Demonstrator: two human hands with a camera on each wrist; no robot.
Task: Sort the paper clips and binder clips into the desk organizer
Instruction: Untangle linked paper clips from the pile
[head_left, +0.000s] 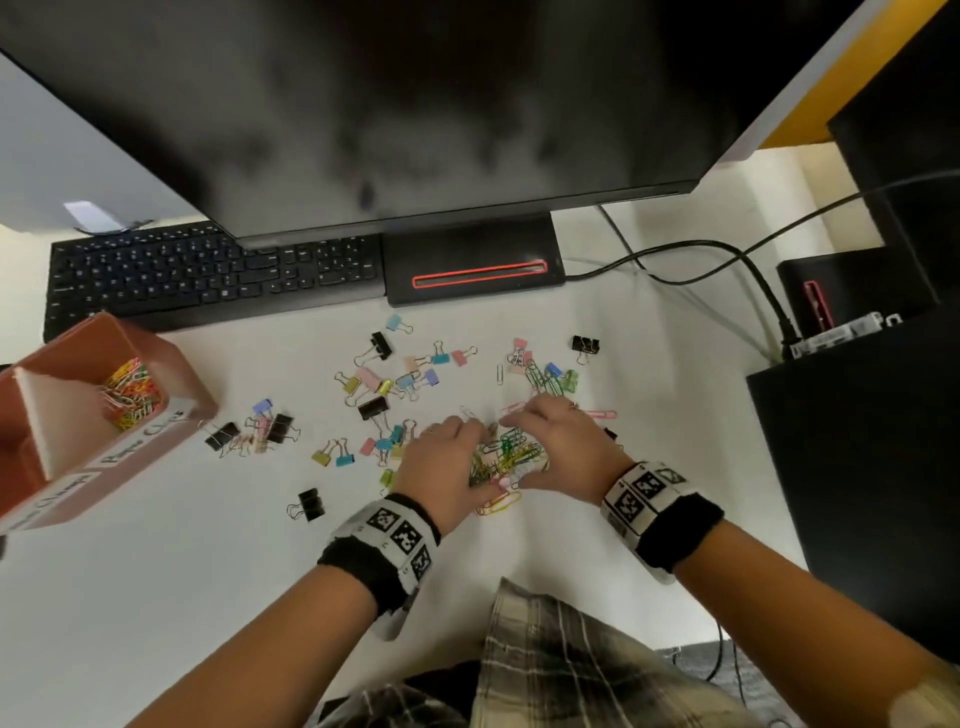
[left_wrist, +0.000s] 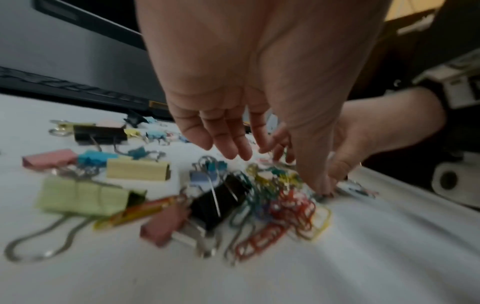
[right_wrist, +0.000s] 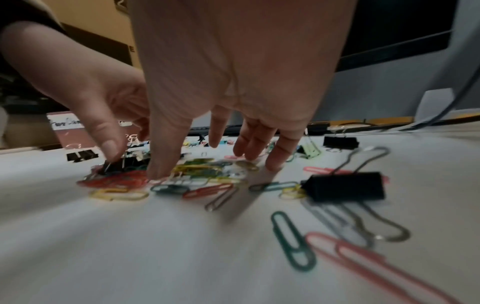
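Paper clips (head_left: 506, 454): light, thin, slippery wire, prone to tangling; rake together, then pinch. Left hand (head_left: 441, 467) and right hand (head_left: 563, 449) spread, fingertips down on heap.

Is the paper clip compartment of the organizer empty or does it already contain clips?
Not empty: the organizer compartment labelled for paper clips holds a heap of coloured paper clips.

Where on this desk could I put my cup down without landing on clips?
The bare white desk left of the left hand, below the brown organizer. Between both hands and the black keyboard, clips crowd it.
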